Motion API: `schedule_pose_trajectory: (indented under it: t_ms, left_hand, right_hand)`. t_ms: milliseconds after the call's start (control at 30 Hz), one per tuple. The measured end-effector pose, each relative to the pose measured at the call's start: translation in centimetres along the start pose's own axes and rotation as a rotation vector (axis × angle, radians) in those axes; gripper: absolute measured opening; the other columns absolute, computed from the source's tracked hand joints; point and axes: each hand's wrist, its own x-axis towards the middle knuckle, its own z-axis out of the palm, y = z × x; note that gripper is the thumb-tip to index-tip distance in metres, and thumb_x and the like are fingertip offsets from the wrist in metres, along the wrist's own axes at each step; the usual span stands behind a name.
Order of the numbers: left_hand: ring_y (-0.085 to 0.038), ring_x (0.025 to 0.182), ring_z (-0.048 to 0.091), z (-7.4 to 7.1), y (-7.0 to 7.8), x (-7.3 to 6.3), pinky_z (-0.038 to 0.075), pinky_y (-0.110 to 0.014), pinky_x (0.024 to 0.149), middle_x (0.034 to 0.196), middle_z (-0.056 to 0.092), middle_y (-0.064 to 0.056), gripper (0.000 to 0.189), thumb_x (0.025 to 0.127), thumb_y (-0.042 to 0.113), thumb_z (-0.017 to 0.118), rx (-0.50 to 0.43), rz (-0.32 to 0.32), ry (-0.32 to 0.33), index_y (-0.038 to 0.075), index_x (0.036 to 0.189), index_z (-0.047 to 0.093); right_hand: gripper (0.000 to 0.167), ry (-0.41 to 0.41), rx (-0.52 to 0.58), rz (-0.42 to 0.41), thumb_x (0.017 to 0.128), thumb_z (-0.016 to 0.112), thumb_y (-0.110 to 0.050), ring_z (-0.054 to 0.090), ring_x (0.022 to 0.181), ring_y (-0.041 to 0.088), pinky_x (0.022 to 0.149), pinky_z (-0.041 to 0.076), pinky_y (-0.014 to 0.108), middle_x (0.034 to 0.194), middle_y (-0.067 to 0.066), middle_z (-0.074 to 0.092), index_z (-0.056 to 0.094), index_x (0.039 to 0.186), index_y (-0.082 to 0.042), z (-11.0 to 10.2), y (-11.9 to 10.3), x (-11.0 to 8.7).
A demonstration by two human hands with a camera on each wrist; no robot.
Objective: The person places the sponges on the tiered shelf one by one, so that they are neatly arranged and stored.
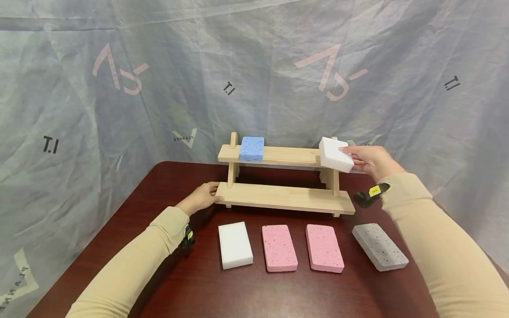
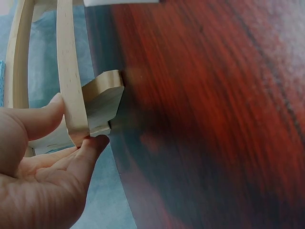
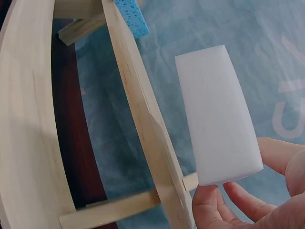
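A white sponge [image 1: 335,153] is pinched between the thumb and fingers of my right hand [image 1: 371,160], over the right end of the upper shelf. In the right wrist view that white sponge [image 3: 217,114] shows apart from the shelf edge, slightly tilted. My left hand [image 1: 202,197] grips the left end of the lower board of a two-tier wooden rack [image 1: 286,197]. The left wrist view shows the hand's [image 2: 52,171] thumb on one face of the board and its fingers on the other. A blue sponge [image 1: 252,149] lies at the left of the upper shelf.
On the dark red table [image 1: 254,296] in front of the rack lie a second white sponge [image 1: 235,245], a pink sponge [image 1: 279,248], another pink sponge [image 1: 324,247] and a grey sponge [image 1: 379,246]. Behind hangs a grey printed cloth [image 1: 270,66].
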Motion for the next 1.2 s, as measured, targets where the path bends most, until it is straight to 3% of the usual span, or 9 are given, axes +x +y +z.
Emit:
schedule_pose_trajectory:
  t_ms: [100, 200, 367, 600, 833, 1067, 1200]
  left_hand:
    - [-0.035, 0.14, 0.038, 0.0, 0.0, 0.0, 0.042, -0.043, 0.109, 0.152, 0.035, -0.025, 0.065, 0.097, 0.009, 0.059, -0.004, 0.002, -0.002, -0.003, 0.151, 0.025]
    - [-0.036, 0.14, 0.037, -0.1, 0.0, -0.2, 0.042, -0.043, 0.109, 0.152, 0.035, -0.025, 0.065, 0.097, 0.008, 0.058, 0.001, 0.006, -0.002, -0.004, 0.151, 0.024]
    - [-0.036, 0.14, 0.037, 0.0, -0.1, -0.3, 0.041, -0.043, 0.109, 0.152, 0.034, -0.026, 0.065, 0.097, 0.008, 0.058, 0.008, 0.006, 0.0, -0.006, 0.151, 0.024]
    - [-0.036, 0.139, 0.038, 0.0, 0.1, -0.3, 0.042, -0.043, 0.109, 0.151, 0.035, -0.026, 0.064, 0.097, 0.007, 0.058, 0.013, 0.011, 0.007, -0.006, 0.15, 0.025]
    - [-0.035, 0.139, 0.038, -0.1, 0.2, -0.1, 0.041, -0.042, 0.109, 0.152, 0.035, -0.025, 0.064, 0.097, 0.008, 0.058, 0.019, 0.002, 0.009, -0.004, 0.151, 0.025]
    - [-0.035, 0.139, 0.038, -0.1, 0.3, -0.2, 0.041, -0.043, 0.109, 0.152, 0.035, -0.025, 0.065, 0.097, 0.009, 0.059, 0.021, -0.002, 0.01, -0.004, 0.151, 0.025]
    - [-0.035, 0.139, 0.039, 0.1, 0.2, -0.1, 0.041, -0.042, 0.109, 0.151, 0.036, -0.025, 0.065, 0.097, 0.008, 0.059, 0.013, 0.005, 0.012, -0.005, 0.151, 0.025]
  right_hand:
    - [0.075, 0.029, -0.004, 0.002, 0.09, 0.068, -0.017, 0.063, 0.059, 0.001, 0.064, 0.057, 0.02, 0.062, -0.009, 0.06, 0.023, 0.149, 0.0, 1.0, -0.2, 0.4]
    - [0.082, 0.032, 0.01, -0.001, 0.09, 0.068, -0.015, 0.062, 0.058, 0.002, 0.064, 0.057, 0.021, 0.061, -0.009, 0.06, 0.017, 0.152, 0.002, 2.1, -0.4, 0.8]
    - [0.08, 0.061, -0.002, 0.013, 0.089, 0.069, -0.018, 0.062, 0.058, 0.002, 0.067, 0.057, 0.021, 0.066, -0.009, 0.059, 0.022, 0.152, 0.0, 3.9, -0.3, 1.6]
    - [0.08, 0.05, 0.001, -0.012, 0.09, 0.069, -0.019, 0.06, 0.063, 0.002, 0.067, 0.056, 0.019, 0.097, 0.0, 0.055, 0.023, 0.152, 0.0, 6.0, -0.4, 2.4]
    - [0.078, 0.065, 0.077, -0.004, 0.087, 0.072, -0.015, 0.063, 0.061, 0.006, 0.065, 0.058, 0.023, 0.099, 0.004, 0.056, 0.028, 0.15, -0.001, 7.7, -0.8, 2.6]
    - [0.074, 0.067, 0.039, 0.002, 0.088, 0.071, -0.023, 0.062, 0.087, 0.013, 0.095, 0.052, 0.034, 0.112, 0.004, 0.053, 0.033, 0.149, -0.004, 8.8, -0.7, 2.8]
    - [0.072, 0.07, 0.022, 0.004, 0.089, 0.071, -0.025, 0.063, 0.086, 0.014, 0.095, 0.052, 0.035, 0.111, 0.003, 0.054, 0.036, 0.148, -0.004, 9.3, -0.7, 3.2]
